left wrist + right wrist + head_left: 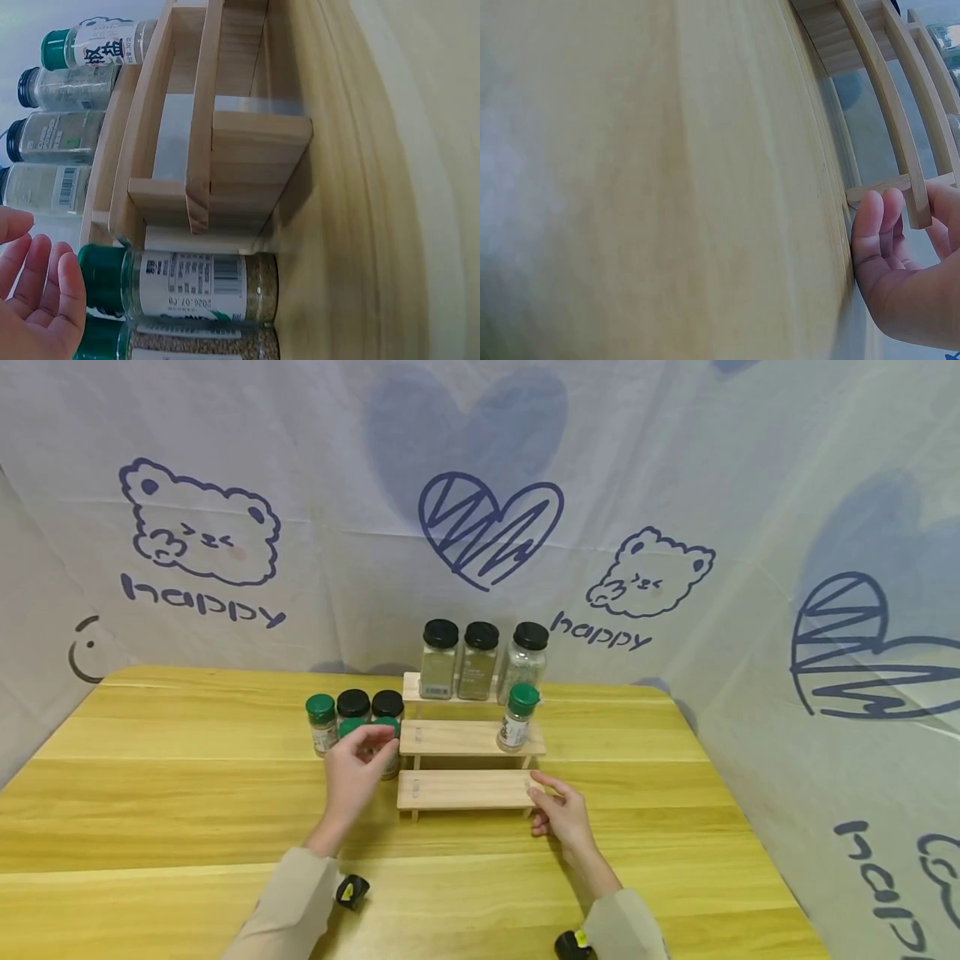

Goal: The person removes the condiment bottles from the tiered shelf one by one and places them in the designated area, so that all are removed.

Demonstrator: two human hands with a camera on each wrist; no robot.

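A three-tier wooden rack stands mid-table. My right hand grips the right end of its lowest tier; in the right wrist view, fingertips curl below the board's end. My left hand hovers with bent, loose fingers over green-capped spice jars left of the rack. The left wrist view has it empty, close beside the green cap of a labelled spice jar. One green-capped jar occupies the middle tier's right end. Along the top tier are three black-capped jars.
Behind the left hand stand two black-capped jars and another green-capped jar, close to the rack's left side. A printed cloth hangs behind the wooden table and along its right side.
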